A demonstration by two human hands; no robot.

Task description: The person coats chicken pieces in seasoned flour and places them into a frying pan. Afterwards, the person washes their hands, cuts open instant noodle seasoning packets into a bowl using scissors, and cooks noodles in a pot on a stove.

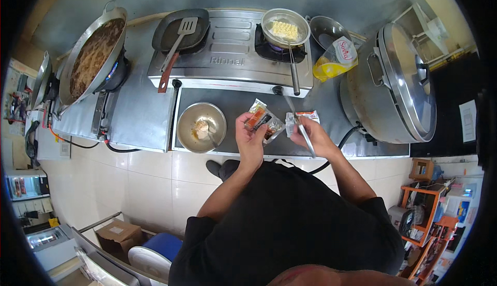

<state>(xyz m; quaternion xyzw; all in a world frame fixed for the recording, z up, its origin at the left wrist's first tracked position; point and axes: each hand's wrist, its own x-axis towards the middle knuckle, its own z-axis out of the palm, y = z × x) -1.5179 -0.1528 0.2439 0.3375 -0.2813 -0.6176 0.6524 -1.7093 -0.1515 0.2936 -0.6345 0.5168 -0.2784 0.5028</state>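
My left hand (251,140) grips several seasoning sachets (264,121), orange, silver and clear, above the dark counter. In my right hand (314,136) is a metal utensil (306,138), perhaps scissors or tongs; the fingers hide part of it. A white and orange packet (289,125) lies beneath that hand. To the left of both hands, a steel bowl (182,127) holds pale powder, some brown liquid and a spoon (212,138). On the stove's right burner, a block of instant noodles (285,30) sits in a steel saucepan (268,33) over a blue flame.
The gas stove (229,72) also bears a square pan (165,29) with a slotted turner (180,37). A large wok (70,68) of dark food stands left. On the right are a yellow oil pouch (330,68), a steel bowl (322,26) and a big lidded pot (365,95).
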